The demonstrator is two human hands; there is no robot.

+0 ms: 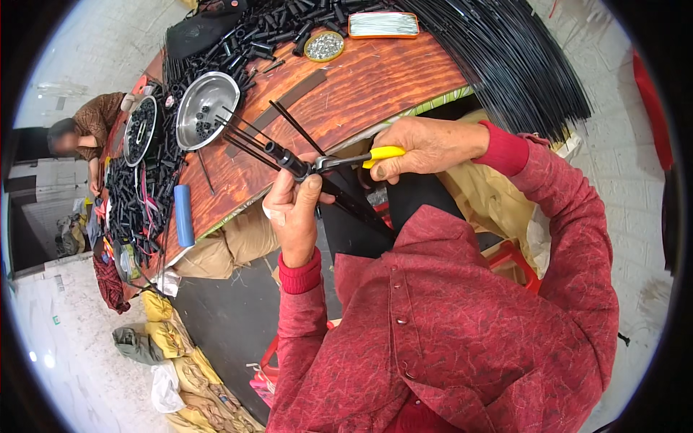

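Note:
My left hand [294, 220] closes around a black umbrella frame [278, 151], its thumb and fingers at the tube-shaped hub. Thin black ribs spread from the hub over the table, and others run down toward my lap. White tape wraps one finger of this hand. In my right hand [429, 144] is a pair of pliers [384, 153] with yellow handles, gripped from the right. The pliers' metal jaws meet the hub just beside my left thumb. What lies between the jaws is too small to make out.
On the wooden table [375, 79] are a steel bowl [227, 94] with small black parts, a yellow-rimmed dish [324, 46] of metal bits, an orange tray [383, 25] of thin wires, black tubes, a blue cylinder [184, 216] and a bundle of black rods [520, 65]. Another person [97, 119] works at far left.

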